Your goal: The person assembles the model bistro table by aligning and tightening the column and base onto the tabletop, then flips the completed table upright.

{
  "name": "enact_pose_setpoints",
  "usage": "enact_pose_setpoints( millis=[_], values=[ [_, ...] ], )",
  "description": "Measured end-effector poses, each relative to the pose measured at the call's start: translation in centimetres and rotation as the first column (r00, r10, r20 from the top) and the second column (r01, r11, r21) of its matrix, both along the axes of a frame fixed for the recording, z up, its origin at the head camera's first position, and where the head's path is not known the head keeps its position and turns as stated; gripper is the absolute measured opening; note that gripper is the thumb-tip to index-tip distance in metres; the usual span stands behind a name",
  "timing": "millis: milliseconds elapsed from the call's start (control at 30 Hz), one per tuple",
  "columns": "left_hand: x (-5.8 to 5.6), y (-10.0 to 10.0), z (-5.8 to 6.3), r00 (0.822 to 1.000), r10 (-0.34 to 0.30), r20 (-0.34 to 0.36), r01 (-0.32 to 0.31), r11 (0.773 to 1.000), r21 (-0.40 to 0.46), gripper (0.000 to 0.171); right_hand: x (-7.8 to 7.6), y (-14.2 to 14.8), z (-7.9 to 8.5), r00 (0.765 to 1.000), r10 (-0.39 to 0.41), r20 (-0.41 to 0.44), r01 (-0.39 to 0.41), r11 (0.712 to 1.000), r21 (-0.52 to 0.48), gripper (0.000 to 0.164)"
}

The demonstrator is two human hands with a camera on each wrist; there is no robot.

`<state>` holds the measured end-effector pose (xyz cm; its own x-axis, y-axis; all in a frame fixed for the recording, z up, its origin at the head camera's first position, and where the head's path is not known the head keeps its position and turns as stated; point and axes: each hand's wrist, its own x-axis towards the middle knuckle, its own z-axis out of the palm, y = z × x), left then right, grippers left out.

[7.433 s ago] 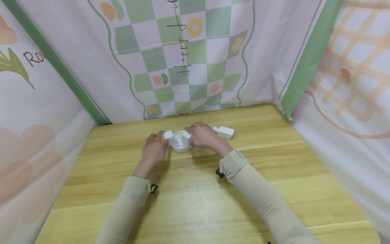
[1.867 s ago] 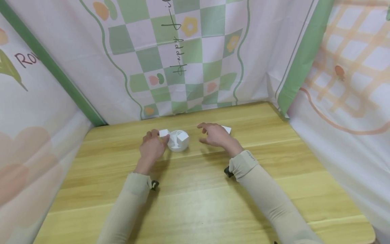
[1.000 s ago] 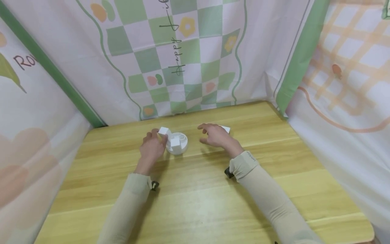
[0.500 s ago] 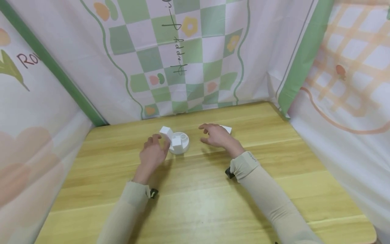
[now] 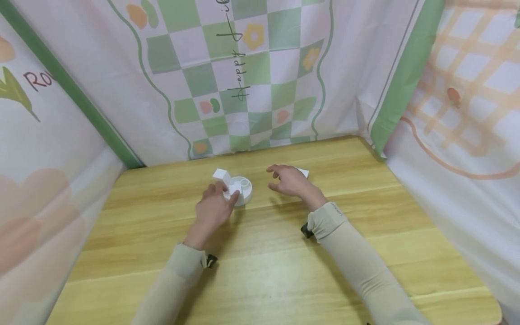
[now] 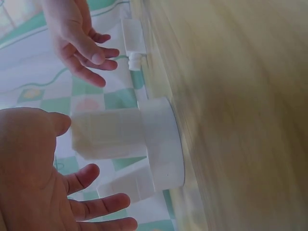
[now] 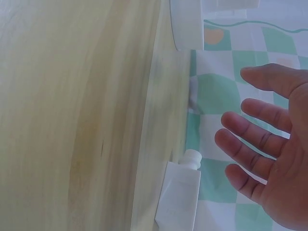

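1. White round holder: landmark for all positions; sits on the wood-grain worktop. A ring shows inside it, in the far right part.
2. White near bottle: box-shaped, stands upright in the holder. Its lower end is hidden by the holder wall.
3. White tilted bottle: also seated in the holder, at its far left, upper end leaning outward over the rim.
4. Left hand: at the near left of the holder, thumb and fingers spread about the near bottle. Left wrist view: fingers extended, a gap between forefinger and bottle; no closed grip. Thumb lies at the bottle's upper edge; contact uncertain.
5. Right hand: right of the holder, apart from it; fingers loosely bent, grasping nothing.
6. White lying bottle: on its side on the worktop, right of the holder, neck end toward it. Partly hidden by the right hand in the head view; right wrist view shows the two apart.
7. Checked cloth: hangs beyond the holder, behind the worktop's far edge.
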<state>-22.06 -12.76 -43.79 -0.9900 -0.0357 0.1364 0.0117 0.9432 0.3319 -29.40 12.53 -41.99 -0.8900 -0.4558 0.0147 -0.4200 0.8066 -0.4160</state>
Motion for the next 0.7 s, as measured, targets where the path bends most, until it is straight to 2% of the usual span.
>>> enact_pose_setpoints(
  millis=[533,700],
  values=[
    [-0.2,0.7,0.2,0.999,-0.027,0.018,0.027,0.999,-0.028,0.058,-0.4,1.0,-0.3,0.999,-0.040,-0.002,0.040,0.999,-0.003,0.055],
    [-0.1,0.5,0.4,1.000,-0.017,0.013,0.017,1.000,-0.027,0.057,-0.4,1.3,-0.1,0.999,-0.053,0.009,0.053,0.998,-0.017,0.055]
  ],
)
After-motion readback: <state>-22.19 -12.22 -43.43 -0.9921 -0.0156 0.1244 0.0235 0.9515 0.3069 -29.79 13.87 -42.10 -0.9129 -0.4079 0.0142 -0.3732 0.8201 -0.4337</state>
